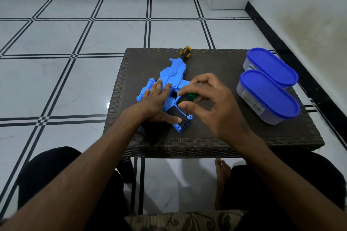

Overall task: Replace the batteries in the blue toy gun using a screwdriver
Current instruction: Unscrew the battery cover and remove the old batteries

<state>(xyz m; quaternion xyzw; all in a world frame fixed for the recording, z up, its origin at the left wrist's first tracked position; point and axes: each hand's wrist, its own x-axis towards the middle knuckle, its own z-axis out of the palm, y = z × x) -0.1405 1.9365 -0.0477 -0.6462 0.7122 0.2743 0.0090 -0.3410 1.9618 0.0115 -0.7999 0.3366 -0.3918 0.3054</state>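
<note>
The blue toy gun [170, 77] lies flat on the dark woven table [216, 133], grip pointing toward me. My left hand [157, 103] presses flat on its body, thumb by the black battery cover [178, 115] in the grip. My right hand [208, 99] pinches the green handle of a small screwdriver [190, 97], whose thin shaft stands nearly upright with its tip on the lower end of the grip. A second screwdriver with a yellow and black handle [185, 52] lies behind the gun's barrel end.
Two oval containers with blue lids [270, 92] stand at the table's right side, one behind the other. A dark object [148, 135] lies under my left wrist at the table's front edge. Tiled floor surrounds the table; a wall runs along the right.
</note>
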